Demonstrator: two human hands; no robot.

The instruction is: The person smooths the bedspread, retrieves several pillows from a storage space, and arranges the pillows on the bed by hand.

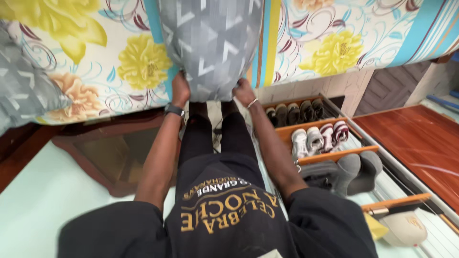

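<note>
The room is a bedroom seen from above: a bed (119, 71) with a floral sheet in yellow, white and blue fills the upper part of the view, a pale green floor (43, 200) lies at 8 o'clock, and a red-brown wooden panel (420, 143) sits at 3 o'clock.

A grey pillow (210, 43) with a pale chevron pattern stands at 12 o'clock, upright against the bed edge. The left hand (180, 91) grips its lower left corner and the right hand (244, 91) grips its lower right corner. The fingers of both hands are clenched on the fabric, apparently so that the pillow hangs by its own weight with the case pulled taut between the two corners. The left wrist carries a dark watch (174, 110); the right wrist carries a thin bangle (252, 103).

A second grey pillow (24, 91) of the same pattern lies on the bed at 9 o'clock, well apart from the hands.

A shoe rack (330, 155) with orange shelf edges stands at 3 to 4 o'clock, just beside the person's right leg. It holds dark shoes on the upper tier, white and maroon sneakers (320, 136) in the middle, and grey shoes (358, 169) lower down. A brown-framed panel (110, 157) lies on the floor at 8 o'clock.
</note>
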